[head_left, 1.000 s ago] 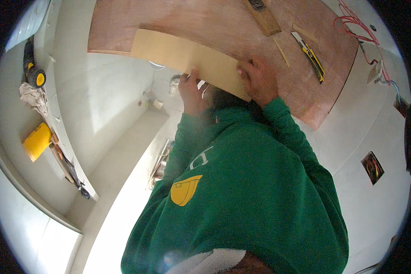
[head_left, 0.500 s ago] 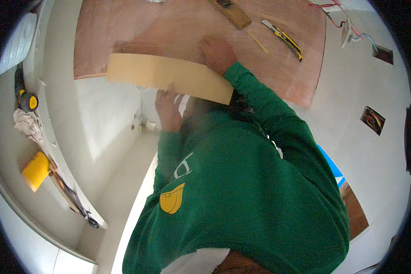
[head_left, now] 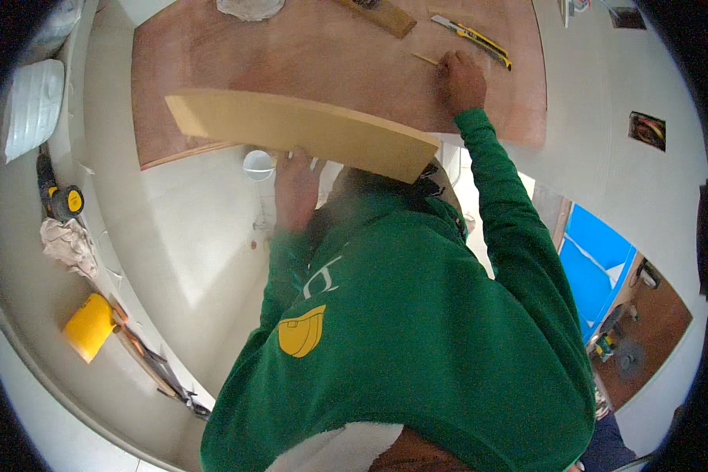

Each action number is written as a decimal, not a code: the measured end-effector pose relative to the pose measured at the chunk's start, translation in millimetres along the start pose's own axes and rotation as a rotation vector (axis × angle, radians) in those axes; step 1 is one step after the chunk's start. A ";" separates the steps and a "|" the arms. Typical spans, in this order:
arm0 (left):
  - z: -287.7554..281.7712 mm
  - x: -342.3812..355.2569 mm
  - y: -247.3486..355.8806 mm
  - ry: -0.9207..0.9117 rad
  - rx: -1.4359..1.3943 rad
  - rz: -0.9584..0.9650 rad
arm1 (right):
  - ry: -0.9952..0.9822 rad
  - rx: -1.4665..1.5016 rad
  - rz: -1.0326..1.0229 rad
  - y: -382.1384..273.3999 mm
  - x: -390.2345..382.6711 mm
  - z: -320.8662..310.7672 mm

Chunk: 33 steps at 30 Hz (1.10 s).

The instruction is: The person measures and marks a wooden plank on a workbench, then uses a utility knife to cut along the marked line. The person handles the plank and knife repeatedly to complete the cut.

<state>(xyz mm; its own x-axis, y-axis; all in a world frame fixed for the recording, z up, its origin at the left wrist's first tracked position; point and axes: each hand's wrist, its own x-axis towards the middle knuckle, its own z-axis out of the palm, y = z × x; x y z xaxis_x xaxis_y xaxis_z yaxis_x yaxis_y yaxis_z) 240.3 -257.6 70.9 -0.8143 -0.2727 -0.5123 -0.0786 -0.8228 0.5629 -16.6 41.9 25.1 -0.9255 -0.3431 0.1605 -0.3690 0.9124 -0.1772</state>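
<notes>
A pale wooden board (head_left: 291, 126), long and slightly bowed in this view, stands tilted in front of my chest, over the near edge of a reddish-brown wooden panel (head_left: 322, 59). My left hand (head_left: 295, 189) grips its lower near edge, with fingertips showing on its face. To the right, my right hand (head_left: 460, 82) is over the panel, its fingers closed around one end of a thin yellowish stick (head_left: 425, 58). Just beyond that hand lies a yellow and black utility knife (head_left: 476, 42); its blade end points far left.
A brown wooden block (head_left: 385, 17) and a whitish crumpled bundle (head_left: 250, 8) lie at the panel's far side. On the left ledge are a tape measure (head_left: 67, 203), crumpled paper (head_left: 69, 245) and a yellow roll (head_left: 90, 324). A wall box with wires (head_left: 647, 130) opens at right.
My right hand has left the board's far side and moved right, onto the thin stick, which has turned. The board sits more tilted, still in my left hand. The view has shifted.
</notes>
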 end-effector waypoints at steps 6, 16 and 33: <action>23.9 23.0 -5.2 -0.278 0.007 -0.014 | 0.067 0.167 0.111 21.4 -91.3 -25.9; 77.4 36.5 -31.7 -0.507 0.088 -0.084 | 0.050 0.039 0.612 205.5 -504.4 -117.7; 161.0 -58.1 -114.8 -0.486 0.416 -0.056 | 0.232 0.381 0.055 -9.1 -241.4 -272.1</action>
<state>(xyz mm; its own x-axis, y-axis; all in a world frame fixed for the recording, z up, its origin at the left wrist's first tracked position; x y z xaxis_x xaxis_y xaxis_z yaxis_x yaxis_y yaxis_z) 204.0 -67.0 140.5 -0.9626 0.1023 -0.2508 -0.2654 -0.5405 0.7984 233.5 177.1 252.3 -0.9170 -0.1971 0.3468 -0.3650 0.7655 -0.5299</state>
